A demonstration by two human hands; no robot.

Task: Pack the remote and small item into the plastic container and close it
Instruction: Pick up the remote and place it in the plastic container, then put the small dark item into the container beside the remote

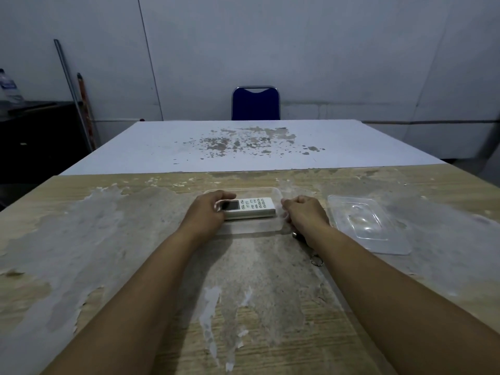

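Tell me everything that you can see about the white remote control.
The remote is a long white plastic bar with a small grey screen at its left end and rows of pale buttons to the right. It lies flat, face up, lengthwise inside the clear container, toward the far side. The left hand holds its left end; the right hand is at the container's right edge, apart from the remote.

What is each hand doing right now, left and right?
Left hand: closed on the remote, in the container.
Right hand: curled at the container's right edge; grip cannot be told.
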